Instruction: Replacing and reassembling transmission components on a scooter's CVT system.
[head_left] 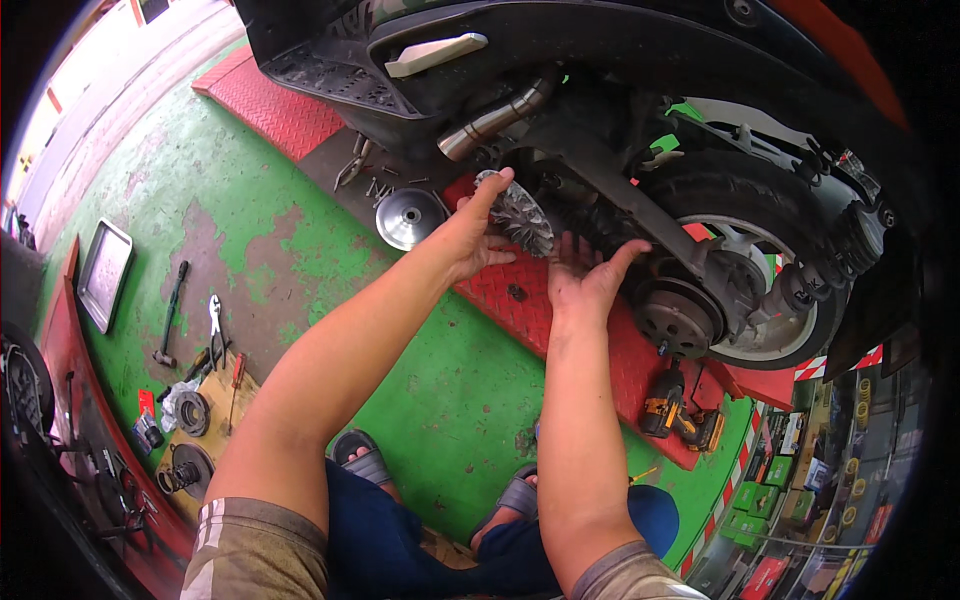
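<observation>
My left hand grips a finned metal pulley disc at its edge, the thumb on top, beside the scooter's open transmission housing. My right hand is palm up just right of the disc, thumb stretched out and fingers apart, beneath a dark ribbed part; whether its fingertips touch that part is unclear. To the right is a round clutch assembly below the rear wheel. A smooth silver disc lies left of my left hand, near loose bolts.
Above is an exhaust pipe. A red ramp runs under the scooter, with a drill at its right. At left lie a metal tray, a hammer, pliers and parts on cardboard. A display case stands at right.
</observation>
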